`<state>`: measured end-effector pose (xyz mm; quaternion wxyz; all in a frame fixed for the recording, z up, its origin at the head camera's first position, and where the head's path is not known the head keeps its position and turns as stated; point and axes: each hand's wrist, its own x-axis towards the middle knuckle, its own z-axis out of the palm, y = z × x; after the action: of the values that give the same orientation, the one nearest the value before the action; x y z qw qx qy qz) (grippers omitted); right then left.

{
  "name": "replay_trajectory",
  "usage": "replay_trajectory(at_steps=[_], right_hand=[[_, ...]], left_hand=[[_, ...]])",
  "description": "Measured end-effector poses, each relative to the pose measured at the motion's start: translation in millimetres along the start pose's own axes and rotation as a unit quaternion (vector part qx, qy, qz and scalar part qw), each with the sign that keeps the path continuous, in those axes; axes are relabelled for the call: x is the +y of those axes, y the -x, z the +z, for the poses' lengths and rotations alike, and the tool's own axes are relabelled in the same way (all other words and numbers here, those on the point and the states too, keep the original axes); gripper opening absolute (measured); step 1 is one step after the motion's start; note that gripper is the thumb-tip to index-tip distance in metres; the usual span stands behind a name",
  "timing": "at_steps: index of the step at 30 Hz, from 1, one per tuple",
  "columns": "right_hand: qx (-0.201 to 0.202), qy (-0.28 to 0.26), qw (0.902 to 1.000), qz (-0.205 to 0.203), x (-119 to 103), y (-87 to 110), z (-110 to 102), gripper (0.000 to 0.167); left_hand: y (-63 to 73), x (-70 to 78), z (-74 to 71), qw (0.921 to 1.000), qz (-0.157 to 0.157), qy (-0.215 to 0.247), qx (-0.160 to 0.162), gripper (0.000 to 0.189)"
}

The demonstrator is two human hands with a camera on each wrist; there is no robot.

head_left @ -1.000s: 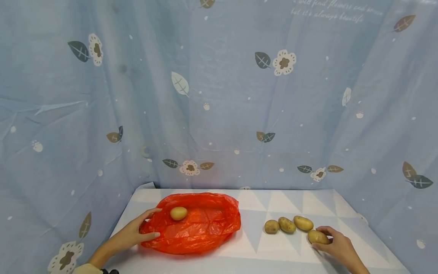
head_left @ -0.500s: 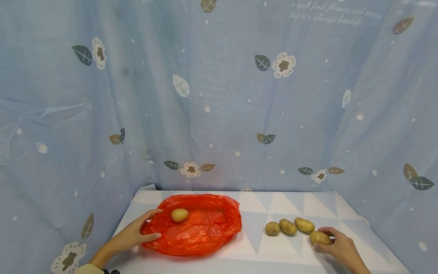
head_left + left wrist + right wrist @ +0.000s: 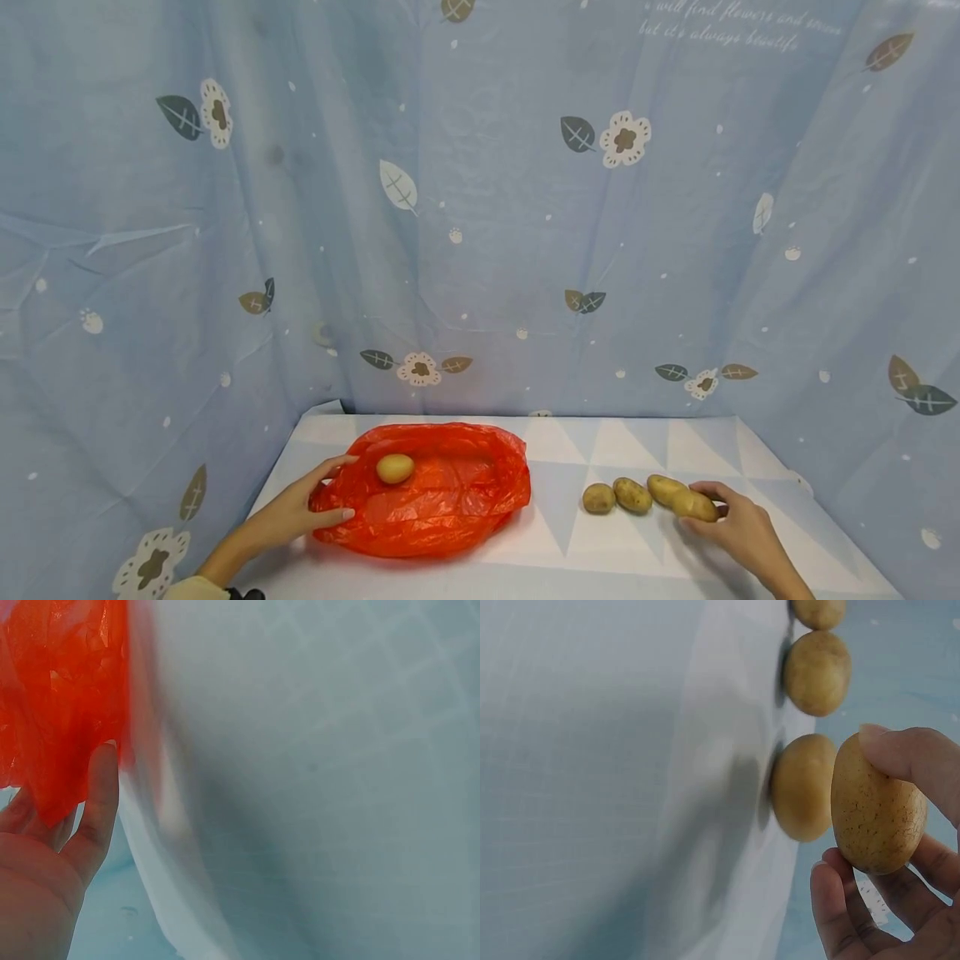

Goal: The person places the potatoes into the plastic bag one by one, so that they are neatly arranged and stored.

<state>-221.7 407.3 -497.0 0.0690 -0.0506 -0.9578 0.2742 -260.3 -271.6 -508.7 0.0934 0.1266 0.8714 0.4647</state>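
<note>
In the head view, a red plastic bag (image 3: 442, 521) lies with its mouth spread wide, and one potato (image 3: 395, 468) rests inside it at the left. My left hand (image 3: 296, 508) holds the bag's left end, thumb along the near side and fingers at the far side; the left wrist view has the bag's corner between them. My right hand (image 3: 738, 529) grips another potato (image 3: 877, 806) between thumb and fingers, raised above the table. In the head view it overlaps the potato (image 3: 663, 489) at the right end of a row, beside two more potatoes (image 3: 632, 496).
The table (image 3: 555, 575) has a cover of pale blue and white triangles. A blue curtain (image 3: 480, 250) with leaf and flower prints hangs behind it and along both sides. The row of potatoes stands to the right of the bag.
The potato in my right hand has risen off the table and moved slightly back and left, overlapping the nearest potato of the row. My left hand and the bag stay in place.
</note>
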Motion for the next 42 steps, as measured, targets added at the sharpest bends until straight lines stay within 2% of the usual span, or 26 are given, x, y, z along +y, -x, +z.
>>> replay_trajectory(at_steps=[6,25,42], right_hand=[[0.019,-0.004,0.9992,-0.035,-6.7,0.8,0.8,0.064],[0.025,-0.02,0.9977,-0.06,-34.9,-3.2,6.7,0.062],[0.007,-0.057,0.9946,-0.086,-61.0,-5.7,13.5,0.063]], left_hand=[[0.6,0.5,-0.4,1.0,-0.003,-0.002,0.003,0.079],[2.6,1.2,-0.1,0.9999,-0.007,0.009,0.0,0.079],[-0.5,-1.2,0.4,0.9999,-0.011,0.013,0.001,0.079]])
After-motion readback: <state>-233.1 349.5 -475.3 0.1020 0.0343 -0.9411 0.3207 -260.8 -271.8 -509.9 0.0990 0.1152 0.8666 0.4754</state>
